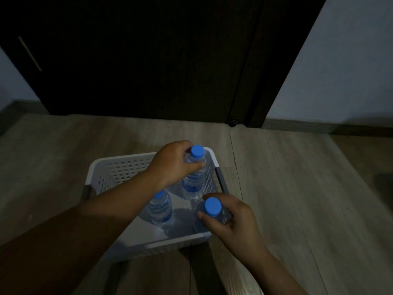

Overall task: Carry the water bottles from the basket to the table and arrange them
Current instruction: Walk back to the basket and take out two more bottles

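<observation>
A white perforated basket (119, 169) stands on the wooden floor below me. Three clear water bottles with blue caps are in it. My left hand (172, 165) grips the far bottle (194, 182) around its shoulder, near the basket's far right corner. My right hand (231, 220) holds the near right bottle (212, 206) just under its cap. A third bottle (160, 209) stands upright between my arms, partly hidden by my left wrist. No table is in view.
A dark door (148, 60) rises just beyond the basket, with a black door stop (232, 122) at its foot. Pale walls flank it left and right. Wooden floor (297, 188) surrounds the basket on all sides. The scene is dim.
</observation>
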Demonstrator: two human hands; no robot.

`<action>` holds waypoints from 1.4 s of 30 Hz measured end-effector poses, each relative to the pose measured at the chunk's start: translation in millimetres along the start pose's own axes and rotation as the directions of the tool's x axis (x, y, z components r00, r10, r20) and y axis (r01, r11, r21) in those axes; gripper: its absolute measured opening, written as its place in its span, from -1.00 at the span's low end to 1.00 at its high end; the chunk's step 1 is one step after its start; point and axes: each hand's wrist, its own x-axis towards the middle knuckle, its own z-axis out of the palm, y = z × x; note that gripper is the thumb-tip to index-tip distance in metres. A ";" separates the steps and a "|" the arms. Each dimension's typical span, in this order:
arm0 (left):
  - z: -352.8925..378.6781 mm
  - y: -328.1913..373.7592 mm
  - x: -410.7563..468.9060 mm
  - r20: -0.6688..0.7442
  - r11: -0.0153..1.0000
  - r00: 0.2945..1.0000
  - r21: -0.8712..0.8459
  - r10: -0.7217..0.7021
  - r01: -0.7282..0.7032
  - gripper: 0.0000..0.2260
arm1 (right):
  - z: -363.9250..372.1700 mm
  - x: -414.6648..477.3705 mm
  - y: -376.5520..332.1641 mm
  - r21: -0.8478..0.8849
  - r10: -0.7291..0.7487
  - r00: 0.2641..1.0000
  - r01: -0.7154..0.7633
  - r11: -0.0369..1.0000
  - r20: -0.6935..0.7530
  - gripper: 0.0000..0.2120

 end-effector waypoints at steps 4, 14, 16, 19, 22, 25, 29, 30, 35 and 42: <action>11.9 -2.7 4.3 -0.048 0.997 0.999 -0.076 -0.013 0.010 -0.69 | 1.9 -0.7 3.4 0.015 -0.004 1.000 0.004 1.000 -0.017 -0.81; 24.6 -14.0 0.4 -0.183 0.986 0.982 -0.167 -0.039 0.008 -0.74 | -3.9 3.0 -4.3 0.153 0.014 0.998 -0.004 0.988 -0.067 -0.80; 22.1 -10.4 -0.7 -0.210 0.980 0.977 -0.197 -0.030 -0.012 -0.74 | -6.4 3.9 -7.6 0.213 0.014 0.993 0.011 0.977 -0.117 -0.83; 13.2 0.3 -5.1 -0.288 0.958 0.956 -0.286 -0.051 -0.035 -0.76 | -12.5 6.6 -16.8 0.284 0.015 0.981 0.042 0.958 -0.195 -0.82; 2.5 13.0 -15.6 -0.379 0.948 0.923 -0.312 -0.062 -0.064 -0.76 | -22.5 14.2 -32.5 0.325 0.001 0.968 0.083 0.942 -0.251 -0.78; -13.6 25.5 -22.4 -0.428 0.929 0.902 -0.354 -0.057 -0.109 -0.75 | -36.9 27.3 -57.1 0.336 -0.031 0.952 0.137 0.932 -0.304 -0.78; -45.1 54.8 -20.8 -0.468 0.858 0.880 -0.483 -0.085 -0.174 -0.73 | -59.5 49.3 -93.5 0.287 -0.084 0.906 0.217 0.933 -0.414 -0.64; -54.9 64.9 -19.5 -0.487 0.835 0.867 -0.517 -0.103 -0.191 -0.69 | -65.9 55.5 -102.5 0.272 -0.092 0.896 0.228 0.935 -0.435 -0.63; -114.1 115.8 -13.6 -0.519 0.776 0.842 -0.589 -0.150 -0.224 -0.73 | -97.5 93.5 -162.6 0.198 -0.143 0.880 0.256 0.946 -0.452 -0.64; -250.8 209.8 -5.0 -0.473 0.763 0.871 -0.609 -0.129 -0.218 -0.78 | -157.5 142.2 -301.2 0.157 -0.159 0.878 0.254 0.954 -0.451 -0.68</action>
